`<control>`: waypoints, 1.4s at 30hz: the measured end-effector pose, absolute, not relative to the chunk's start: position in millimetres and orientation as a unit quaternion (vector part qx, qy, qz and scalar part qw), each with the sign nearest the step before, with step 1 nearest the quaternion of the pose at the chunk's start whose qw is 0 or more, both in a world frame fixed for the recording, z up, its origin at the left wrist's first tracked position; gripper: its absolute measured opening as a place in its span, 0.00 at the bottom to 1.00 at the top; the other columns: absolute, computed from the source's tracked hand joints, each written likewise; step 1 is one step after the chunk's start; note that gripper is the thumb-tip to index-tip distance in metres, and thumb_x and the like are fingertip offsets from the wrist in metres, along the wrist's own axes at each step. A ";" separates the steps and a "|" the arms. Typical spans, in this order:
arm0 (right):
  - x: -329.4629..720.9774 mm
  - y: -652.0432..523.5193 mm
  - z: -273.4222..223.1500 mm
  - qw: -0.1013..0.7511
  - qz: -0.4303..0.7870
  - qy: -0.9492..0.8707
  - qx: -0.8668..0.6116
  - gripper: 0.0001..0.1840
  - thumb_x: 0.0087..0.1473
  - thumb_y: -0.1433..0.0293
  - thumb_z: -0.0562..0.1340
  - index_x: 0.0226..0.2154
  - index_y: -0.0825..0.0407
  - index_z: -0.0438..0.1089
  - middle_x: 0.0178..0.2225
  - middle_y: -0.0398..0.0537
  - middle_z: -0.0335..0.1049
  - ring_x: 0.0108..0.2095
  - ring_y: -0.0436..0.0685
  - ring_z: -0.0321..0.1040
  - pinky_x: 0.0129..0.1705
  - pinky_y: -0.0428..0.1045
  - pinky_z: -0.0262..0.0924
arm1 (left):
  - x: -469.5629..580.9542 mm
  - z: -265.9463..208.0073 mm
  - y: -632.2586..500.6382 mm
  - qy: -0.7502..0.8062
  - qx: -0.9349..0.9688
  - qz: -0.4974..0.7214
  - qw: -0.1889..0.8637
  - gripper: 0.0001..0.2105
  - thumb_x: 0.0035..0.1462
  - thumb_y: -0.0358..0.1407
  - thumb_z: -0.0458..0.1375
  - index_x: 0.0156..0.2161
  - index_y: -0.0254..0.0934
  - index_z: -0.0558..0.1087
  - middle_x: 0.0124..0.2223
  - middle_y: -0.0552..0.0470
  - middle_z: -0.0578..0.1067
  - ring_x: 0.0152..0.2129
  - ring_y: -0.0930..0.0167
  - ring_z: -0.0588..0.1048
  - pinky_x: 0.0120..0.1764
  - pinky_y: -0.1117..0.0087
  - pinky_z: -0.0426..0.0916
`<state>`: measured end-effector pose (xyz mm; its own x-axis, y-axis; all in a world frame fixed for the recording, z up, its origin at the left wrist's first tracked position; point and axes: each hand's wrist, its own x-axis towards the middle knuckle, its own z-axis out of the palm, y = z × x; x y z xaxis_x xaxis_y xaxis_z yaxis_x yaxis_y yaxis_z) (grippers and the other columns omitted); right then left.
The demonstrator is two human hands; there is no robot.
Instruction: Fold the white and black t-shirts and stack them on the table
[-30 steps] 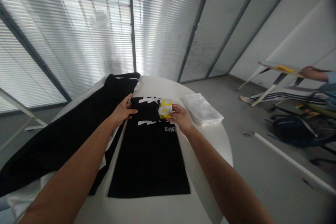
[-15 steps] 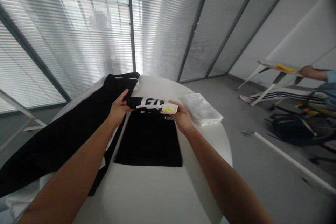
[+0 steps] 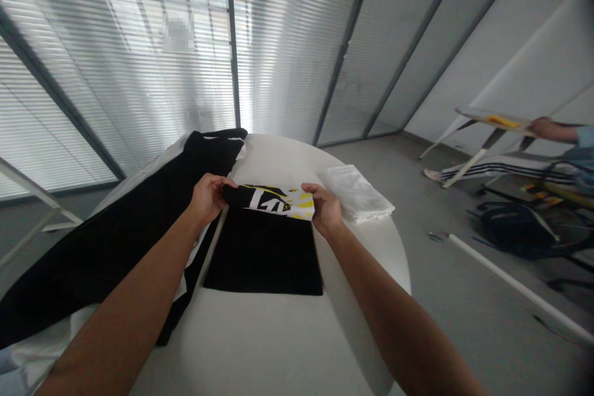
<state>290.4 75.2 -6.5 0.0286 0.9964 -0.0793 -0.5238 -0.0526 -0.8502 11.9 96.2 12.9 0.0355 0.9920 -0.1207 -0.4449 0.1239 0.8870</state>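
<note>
A black T-shirt [image 3: 264,253], folded to a narrow panel, lies on the white table in front of me. Its far end is turned over toward me and shows a white and yellow print. My left hand [image 3: 207,201] pinches the left corner of that fold, and my right hand [image 3: 326,209] grips the right corner. Both sets of fingers are closed on the cloth. Just right of my right hand lies a folded white cloth [image 3: 359,192]. Left of the shirt, a heap of black clothing [image 3: 116,229] with white pieces under it reaches beneath my left forearm.
The round white table [image 3: 260,346] has its curved edge at the right. Beyond it, a white pole [image 3: 510,278] is near floor level. A person's hand [image 3: 550,129] rests at another table on the right, near a dark bag [image 3: 517,229]. Blinds [image 3: 176,93] cover the glass wall ahead.
Both hands have brought the turned-over end down toward me, onto the panel. More yellow print shows, and the small white lettering beneath is now covered.
</note>
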 end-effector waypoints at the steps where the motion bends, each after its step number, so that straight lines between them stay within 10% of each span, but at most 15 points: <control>1: 290.1 74.1 -4.0 0.613 0.623 -0.311 -0.373 0.16 0.34 0.68 0.58 0.30 0.51 0.73 0.29 0.46 0.74 0.32 0.61 0.71 0.36 0.55 0.66 | 12.1 12.7 96.3 0.410 0.341 0.563 0.631 0.15 0.45 0.38 0.50 0.23 0.32 0.77 0.26 0.45 0.75 0.25 0.66 0.72 0.27 0.68 0.69; 10: 288.2 74.4 -14.9 0.562 0.459 -0.473 -0.499 0.21 0.37 0.70 0.61 0.39 0.49 0.72 0.34 0.42 0.74 0.33 0.57 0.70 0.38 0.54 0.65 | 16.0 8.0 96.0 0.478 0.390 0.525 0.586 0.12 0.44 0.40 0.60 0.18 0.36 0.66 0.19 0.55 0.67 0.18 0.74 0.66 0.22 0.74 0.59; 15: 287.7 73.7 -17.2 0.466 0.201 -0.663 -0.550 0.20 0.42 0.77 0.53 0.35 0.49 0.75 0.47 0.49 0.71 0.52 0.57 0.64 0.59 0.57 0.54 | 17.0 -5.0 98.8 0.486 0.522 0.491 0.500 0.16 0.38 0.34 0.68 0.36 0.37 0.73 0.30 0.55 0.74 0.28 0.71 0.73 0.34 0.69 0.66; 27: 277.9 54.4 -3.8 0.370 -0.002 -0.775 -0.513 0.19 0.60 0.69 0.52 0.48 0.52 0.73 0.53 0.54 0.68 0.63 0.61 0.49 0.64 0.59 0.46 | 29.4 14.8 87.7 0.477 0.792 0.377 0.062 0.19 0.51 0.29 0.54 0.48 0.39 0.76 0.50 0.45 0.72 0.52 0.59 0.66 0.59 0.54 0.55; 34: 268.9 39.3 -4.1 0.171 0.066 -0.825 -0.535 0.28 0.66 0.56 0.45 0.66 0.42 0.51 0.67 0.48 0.48 0.67 0.63 0.42 0.65 0.67 0.35 | 43.8 -15.0 84.7 0.502 0.823 0.229 0.134 0.24 0.62 0.47 0.48 0.60 0.43 0.67 0.63 0.45 0.65 0.62 0.58 0.58 0.62 0.53 0.46; 42: 276.6 45.3 -13.2 0.131 0.057 -0.788 -0.599 0.29 0.66 0.55 0.42 0.66 0.40 0.50 0.68 0.49 0.43 0.68 0.69 0.36 0.62 0.73 0.32 | 30.6 -32.9 97.7 0.527 0.767 0.309 0.196 0.25 0.57 0.51 0.52 0.56 0.42 0.70 0.61 0.44 0.68 0.63 0.57 0.58 0.62 0.56 0.46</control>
